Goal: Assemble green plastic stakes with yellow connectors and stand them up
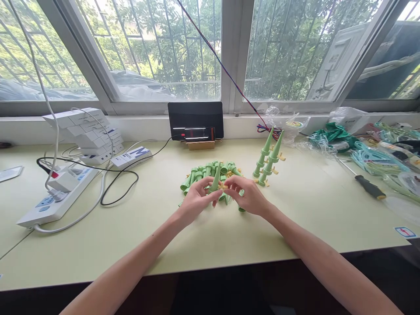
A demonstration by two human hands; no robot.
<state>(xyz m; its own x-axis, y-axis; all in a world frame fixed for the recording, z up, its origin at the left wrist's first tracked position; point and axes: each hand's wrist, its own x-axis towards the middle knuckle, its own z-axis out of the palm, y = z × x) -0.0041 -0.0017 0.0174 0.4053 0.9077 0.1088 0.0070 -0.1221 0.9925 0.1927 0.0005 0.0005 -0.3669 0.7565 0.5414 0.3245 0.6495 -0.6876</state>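
Note:
My left hand (200, 194) is closed around a green plastic spike (215, 178) whose pointed tip stands upward. At the spike's side, the fingertips of my right hand (246, 192) pinch a small yellow valve (222, 185); whether it is seated in the spike I cannot tell. Behind and beneath both hands lies a heap of green spikes (198, 173) with yellow pieces among them, partly hidden by my fingers. Right of my hands stand two upright stacks of nested green spikes (269, 164), points up, with yellow valves sticking out sideways.
A phone (199, 134) leans against a dark tablet (195, 114) at the back. On the left are a power strip (59, 203), cables and stacked white boxes (95, 135). To the right lie a screwdriver (370, 187), green bags (334, 136) and coiled tubing (374, 157).

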